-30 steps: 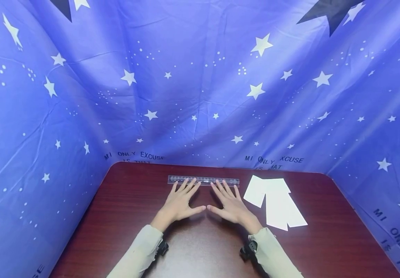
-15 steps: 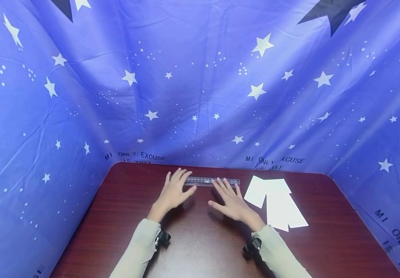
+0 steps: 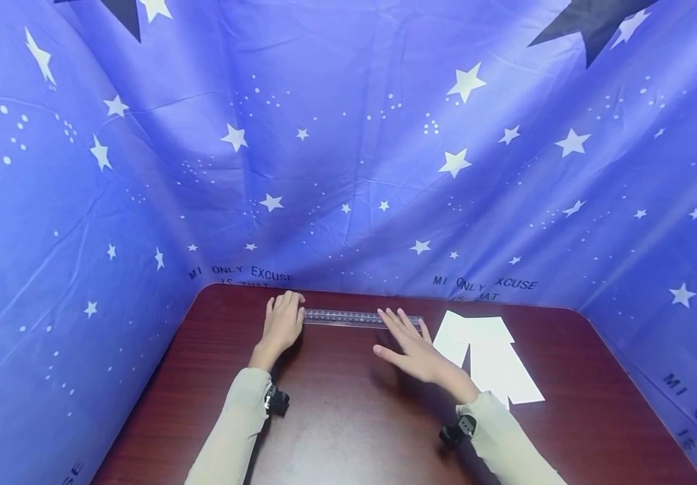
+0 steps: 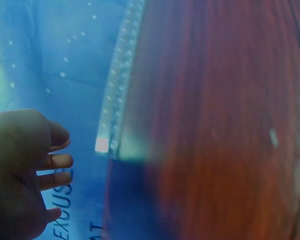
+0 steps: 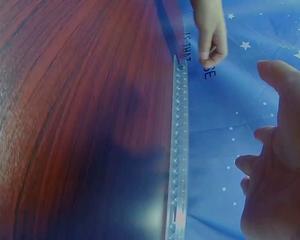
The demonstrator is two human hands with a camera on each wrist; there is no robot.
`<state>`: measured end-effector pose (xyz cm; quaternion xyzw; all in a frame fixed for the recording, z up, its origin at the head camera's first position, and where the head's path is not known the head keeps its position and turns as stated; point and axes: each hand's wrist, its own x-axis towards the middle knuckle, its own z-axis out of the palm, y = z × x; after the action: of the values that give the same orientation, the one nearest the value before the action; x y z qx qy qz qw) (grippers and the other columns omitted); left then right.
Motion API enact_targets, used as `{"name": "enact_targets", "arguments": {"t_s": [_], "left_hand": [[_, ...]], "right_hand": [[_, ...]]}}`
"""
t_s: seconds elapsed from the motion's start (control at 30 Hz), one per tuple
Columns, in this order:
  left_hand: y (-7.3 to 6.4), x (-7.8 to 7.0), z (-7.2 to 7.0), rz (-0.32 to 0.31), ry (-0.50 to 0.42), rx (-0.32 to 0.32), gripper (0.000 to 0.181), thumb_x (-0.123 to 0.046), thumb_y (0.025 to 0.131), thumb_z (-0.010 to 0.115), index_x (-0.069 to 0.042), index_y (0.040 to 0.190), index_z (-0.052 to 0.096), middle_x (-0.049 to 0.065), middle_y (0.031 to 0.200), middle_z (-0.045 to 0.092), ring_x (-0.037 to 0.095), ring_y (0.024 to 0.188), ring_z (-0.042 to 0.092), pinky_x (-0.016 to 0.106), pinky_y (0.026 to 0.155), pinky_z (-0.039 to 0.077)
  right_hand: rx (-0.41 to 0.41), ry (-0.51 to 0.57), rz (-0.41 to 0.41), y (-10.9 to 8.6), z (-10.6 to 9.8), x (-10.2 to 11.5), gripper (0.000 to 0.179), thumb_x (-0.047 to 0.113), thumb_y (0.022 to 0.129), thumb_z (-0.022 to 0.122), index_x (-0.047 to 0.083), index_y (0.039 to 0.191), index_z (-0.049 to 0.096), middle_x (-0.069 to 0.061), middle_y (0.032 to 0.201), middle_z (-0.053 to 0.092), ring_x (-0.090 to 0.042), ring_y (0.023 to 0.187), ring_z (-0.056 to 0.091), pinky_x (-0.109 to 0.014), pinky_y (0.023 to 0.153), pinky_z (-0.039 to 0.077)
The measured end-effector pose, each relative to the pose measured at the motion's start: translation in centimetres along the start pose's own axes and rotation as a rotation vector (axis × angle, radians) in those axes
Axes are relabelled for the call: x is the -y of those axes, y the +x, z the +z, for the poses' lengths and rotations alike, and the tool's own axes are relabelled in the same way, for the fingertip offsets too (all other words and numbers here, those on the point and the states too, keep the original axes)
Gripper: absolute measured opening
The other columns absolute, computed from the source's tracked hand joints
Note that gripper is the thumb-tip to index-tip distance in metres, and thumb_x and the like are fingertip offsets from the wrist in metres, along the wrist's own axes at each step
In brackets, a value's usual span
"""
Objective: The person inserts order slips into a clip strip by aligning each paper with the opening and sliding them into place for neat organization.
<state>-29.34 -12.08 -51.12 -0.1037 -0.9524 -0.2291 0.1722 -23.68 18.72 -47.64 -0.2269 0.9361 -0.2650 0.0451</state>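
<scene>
A clear plastic ruler (image 3: 342, 317) lies crosswise near the table's far edge. At its left end hovers my left hand (image 3: 283, 323), fingers loosely bent and holding nothing. The left wrist view shows a gap between that hand (image 4: 20, 170) and the ruler (image 4: 119, 85). My right hand (image 3: 415, 353) is spread over the ruler's right part, its fingertips overlapping it in the head view. In the right wrist view the right hand (image 5: 285, 150) looks apart from the ruler (image 5: 179, 135), with the left hand (image 5: 212, 35) beyond the far end.
Several white paper pieces (image 3: 487, 357) lie overlapping to the right of the right hand, partly covered by it. The dark red wooden table (image 3: 348, 417) is walled by a blue star-patterned cloth (image 3: 348, 155) close behind its far edge and on both sides.
My left hand has moved left off the ruler to its left end, and its fingers have bent. My right hand has shifted slightly right. The ruler and papers keep their places on the table.
</scene>
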Motion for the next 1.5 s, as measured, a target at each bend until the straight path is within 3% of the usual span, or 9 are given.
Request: {"name": "enact_targets", "arguments": {"t_s": [0.3,0.47,0.6,0.73,0.93,1.07,1.27,1.5], "left_hand": [[0.1,1.6,1.4,-0.044,0.028,0.092,0.006,-0.012,0.101,0.057,-0.008,0.106,0.057,0.012,0.116,0.055,0.037,0.121,0.049,0.066,0.117,0.025],[0.3,2.0,1.4,-0.061,-0.007,0.092,0.008,-0.012,0.1,0.059,-0.008,0.107,0.056,0.012,0.116,0.054,0.039,0.121,0.049,0.068,0.116,0.023],[0.4,1.9,1.7,-0.03,-0.06,0.082,0.011,-0.01,0.1,0.059,-0.007,0.109,0.055,0.014,0.117,0.054,0.04,0.122,0.048,0.068,0.117,0.022],[0.3,1.6,2.0,-0.005,-0.093,0.087,0.009,-0.007,0.098,0.06,-0.007,0.105,0.054,0.013,0.112,0.054,0.04,0.118,0.049,0.068,0.114,0.024],[0.7,1.7,1.5,-0.047,-0.11,0.124,0.007,-0.005,0.097,0.06,-0.008,0.104,0.058,0.014,0.112,0.058,0.041,0.12,0.05,0.069,0.115,0.022],[1.0,2.0,1.1,-0.051,-0.1,0.139,0.007,-0.007,0.098,0.06,-0.009,0.104,0.06,0.013,0.113,0.059,0.04,0.12,0.05,0.069,0.115,0.022],[1.1,2.3,0.7,-0.043,-0.128,0.125,0.007,-0.008,0.097,0.062,-0.009,0.104,0.061,0.013,0.11,0.061,0.041,0.118,0.051,0.069,0.115,0.022],[1.1,2.3,1.2,-0.045,-0.155,0.129,0.008,-0.008,0.097,0.062,-0.009,0.105,0.061,0.012,0.107,0.062,0.039,0.117,0.051,0.069,0.115,0.022]], "right_hand": [[0.02,0.003,0.016,-0.7,-1.1,-1.0,0.079,0.054,0.1,0.053,0.026,0.164,0.017,-0.009,0.171,0.018,-0.034,0.16,0.005,-0.069,0.12,-0.007],[-0.011,-0.019,0.011,-1.0,-2.1,-2.0,0.078,0.052,0.1,0.054,0.023,0.164,0.021,-0.012,0.169,0.022,-0.038,0.159,0.008,-0.07,0.119,-0.006],[-0.068,-0.057,0.013,-1.5,-3.3,-3.4,0.076,0.049,0.099,0.057,0.017,0.162,0.028,-0.018,0.167,0.026,-0.042,0.157,0.012,-0.072,0.118,-0.003],[-0.141,-0.152,0.006,-2.1,-5.0,-5.0,0.073,0.046,0.099,0.058,0.012,0.159,0.034,-0.023,0.163,0.032,-0.047,0.153,0.02,-0.074,0.117,0.007],[-0.251,-0.324,-0.01,-2.1,-8.8,-7.5,0.065,0.035,0.098,0.063,0.008,0.153,0.041,-0.027,0.15,0.047,-0.049,0.139,0.039,-0.074,0.112,0.022],[-0.285,-0.418,-0.028,-1.7,-10.7,-9.4,0.057,0.024,0.096,0.068,0.006,0.147,0.049,-0.025,0.136,0.057,-0.047,0.125,0.05,-0.069,0.102,0.036],[-0.269,-0.546,-0.086,-1.1,-11.8,-12.1,0.041,0.016,0.093,0.07,0.003,0.131,0.061,-0.017,0.116,0.063,-0.038,0.106,0.054,-0.056,0.086,0.042],[-0.2,-0.658,-0.185,-1.3,-12.2,-15.0,0.03,0.007,0.088,0.073,0.007,0.115,0.063,-0.012,0.105,0.061,-0.037,0.101,0.055,-0.06,0.091,0.043]]}}
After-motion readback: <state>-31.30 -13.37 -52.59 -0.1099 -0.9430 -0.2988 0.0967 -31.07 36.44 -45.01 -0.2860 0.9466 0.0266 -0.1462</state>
